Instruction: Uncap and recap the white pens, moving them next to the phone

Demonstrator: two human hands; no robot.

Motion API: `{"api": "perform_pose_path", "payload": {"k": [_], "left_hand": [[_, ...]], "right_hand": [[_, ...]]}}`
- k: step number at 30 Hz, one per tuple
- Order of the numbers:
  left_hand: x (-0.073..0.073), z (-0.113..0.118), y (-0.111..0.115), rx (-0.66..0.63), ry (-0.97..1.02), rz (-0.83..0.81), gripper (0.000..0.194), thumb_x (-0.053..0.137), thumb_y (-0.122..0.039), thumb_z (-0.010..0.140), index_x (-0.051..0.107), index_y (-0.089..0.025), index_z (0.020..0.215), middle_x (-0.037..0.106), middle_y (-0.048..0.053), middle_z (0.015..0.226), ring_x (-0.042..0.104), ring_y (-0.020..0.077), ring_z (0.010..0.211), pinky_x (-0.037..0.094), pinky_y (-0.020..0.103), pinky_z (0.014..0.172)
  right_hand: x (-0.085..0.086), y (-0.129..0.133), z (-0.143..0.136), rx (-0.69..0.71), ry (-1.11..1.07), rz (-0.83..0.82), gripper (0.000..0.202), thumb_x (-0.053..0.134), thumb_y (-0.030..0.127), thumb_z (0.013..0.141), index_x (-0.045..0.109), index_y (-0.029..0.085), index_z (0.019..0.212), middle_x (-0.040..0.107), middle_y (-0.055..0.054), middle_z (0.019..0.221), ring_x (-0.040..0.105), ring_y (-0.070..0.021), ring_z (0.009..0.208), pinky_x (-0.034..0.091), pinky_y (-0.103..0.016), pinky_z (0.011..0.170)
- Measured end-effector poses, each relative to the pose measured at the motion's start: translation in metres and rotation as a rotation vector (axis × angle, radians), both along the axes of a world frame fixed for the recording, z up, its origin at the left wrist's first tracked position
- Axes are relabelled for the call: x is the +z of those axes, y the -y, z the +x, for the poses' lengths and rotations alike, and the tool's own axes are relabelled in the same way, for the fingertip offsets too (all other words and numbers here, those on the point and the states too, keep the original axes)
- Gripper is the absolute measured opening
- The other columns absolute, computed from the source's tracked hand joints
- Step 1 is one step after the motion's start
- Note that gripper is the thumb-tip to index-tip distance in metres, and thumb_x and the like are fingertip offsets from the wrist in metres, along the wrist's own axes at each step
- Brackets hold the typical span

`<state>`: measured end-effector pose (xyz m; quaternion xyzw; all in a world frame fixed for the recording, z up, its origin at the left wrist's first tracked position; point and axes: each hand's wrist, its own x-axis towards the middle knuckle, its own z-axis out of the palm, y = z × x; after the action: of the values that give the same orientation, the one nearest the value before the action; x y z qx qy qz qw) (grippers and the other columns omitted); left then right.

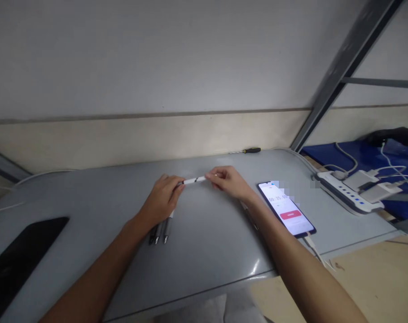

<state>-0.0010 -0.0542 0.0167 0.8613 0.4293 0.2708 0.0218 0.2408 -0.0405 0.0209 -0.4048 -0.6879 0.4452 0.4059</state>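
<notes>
A white pen (191, 181) with dark marks is held nearly level above the grey table (204, 251). The fingers of my left hand (163, 197) pinch its left end, and those of my right hand (227, 181) pinch its right end. Several pens (161, 232) lie side by side on the table below my left hand, their upper parts hidden by it. Another slim object (249, 215) lies partly hidden under my right forearm.
A lit phone (286, 208) on a white cable lies right of my right forearm. Beyond it sits a power strip (350, 193) with plugged-in chargers. A screwdriver (252, 150) lies by the wall, and a black flat object (25, 255) at the left.
</notes>
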Motion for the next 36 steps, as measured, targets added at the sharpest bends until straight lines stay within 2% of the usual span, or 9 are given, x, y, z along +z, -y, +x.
{"api": "perform_pose_path", "payload": {"k": [5,9,14,18,22,26,31,34,36], "left_hand": [[0.0008,0.0002,0.0004,0.007,-0.005,-0.014,0.028,0.034,-0.031,0.099,0.059,-0.018,0.102,0.065,0.005,0.089,0.05,0.0205,0.081,0.042,0.036,0.08],[0.0018,0.0015,0.0016,0.01,-0.009,-0.027,0.028,0.034,-0.031,0.099,0.059,-0.018,0.102,0.065,0.005,0.09,0.05,0.0204,0.081,0.041,0.037,0.08],[0.0024,0.0028,0.003,0.011,-0.008,-0.019,0.03,0.033,-0.032,0.1,0.059,-0.017,0.102,0.064,0.005,0.089,0.048,0.0205,0.081,0.041,0.036,0.079],[0.0017,0.0024,0.0025,0.005,-0.009,-0.026,0.03,0.032,-0.03,0.1,0.059,-0.017,0.105,0.065,0.006,0.094,0.049,0.0208,0.085,0.042,0.037,0.082],[0.0011,0.0019,0.0021,0.018,-0.013,-0.025,0.031,0.032,-0.03,0.1,0.059,-0.017,0.105,0.065,0.006,0.094,0.05,0.0212,0.085,0.042,0.038,0.081],[0.0009,0.0025,0.0021,0.009,-0.01,-0.017,0.03,0.032,-0.03,0.1,0.059,-0.016,0.104,0.065,0.006,0.094,0.05,0.0212,0.085,0.042,0.038,0.082],[-0.0003,0.0018,0.0011,0.007,-0.014,-0.004,0.029,0.032,-0.031,0.1,0.058,-0.017,0.101,0.063,0.005,0.09,0.049,0.0211,0.083,0.042,0.038,0.08],[-0.0013,0.0006,0.0005,0.001,-0.013,-0.008,0.029,0.032,-0.031,0.101,0.058,-0.018,0.1,0.063,0.005,0.089,0.05,0.0209,0.083,0.042,0.037,0.08],[-0.0015,0.0003,0.0004,0.003,-0.017,-0.014,0.03,0.032,-0.032,0.101,0.058,-0.018,0.1,0.063,0.005,0.09,0.05,0.0212,0.085,0.043,0.037,0.081]], "right_hand": [[-0.0014,-0.0008,0.0003,0.011,-0.052,0.025,0.04,0.077,0.041,0.07,0.061,0.02,0.101,0.051,0.005,0.068,0.046,-0.0108,0.06,0.034,-0.023,0.055],[-0.0026,-0.0011,-0.0008,-0.031,0.046,0.045,0.034,0.061,0.049,0.084,0.061,0.017,0.073,0.048,0.004,0.059,0.042,-0.0103,0.055,0.031,-0.025,0.053],[-0.0043,-0.0018,-0.0016,-0.023,-0.001,0.077,0.039,0.078,0.042,0.069,0.062,0.019,0.097,0.053,0.005,0.067,0.049,-0.0114,0.06,0.035,-0.023,0.055],[-0.0036,-0.0015,-0.0013,-0.014,0.057,0.038,0.035,0.061,0.051,0.083,0.062,0.017,0.076,0.05,0.003,0.058,0.045,-0.0108,0.054,0.033,-0.024,0.052],[-0.0035,-0.0018,-0.0008,-0.007,0.004,0.069,0.037,0.077,0.042,0.07,0.062,0.02,0.096,0.053,0.005,0.066,0.048,-0.011,0.059,0.036,-0.023,0.055],[-0.0049,-0.0027,-0.001,0.003,0.079,0.052,0.036,0.06,0.05,0.085,0.061,0.017,0.072,0.05,0.003,0.057,0.044,-0.0104,0.054,0.032,-0.024,0.053],[-0.0053,-0.0026,-0.0015,-0.017,0.022,0.117,0.037,0.075,0.043,0.073,0.064,0.019,0.099,0.053,0.005,0.067,0.048,-0.011,0.06,0.034,-0.023,0.055],[-0.004,-0.0007,-0.0022,-0.01,0.109,0.084,0.035,0.058,0.05,0.087,0.064,0.016,0.077,0.05,0.003,0.058,0.043,-0.0104,0.055,0.031,-0.024,0.053],[-0.0031,0.0006,-0.003,-0.026,0.136,0.087,0.039,0.053,0.05,0.09,0.065,0.016,0.077,0.051,0.003,0.058,0.043,-0.0108,0.055,0.032,-0.025,0.054]]}}
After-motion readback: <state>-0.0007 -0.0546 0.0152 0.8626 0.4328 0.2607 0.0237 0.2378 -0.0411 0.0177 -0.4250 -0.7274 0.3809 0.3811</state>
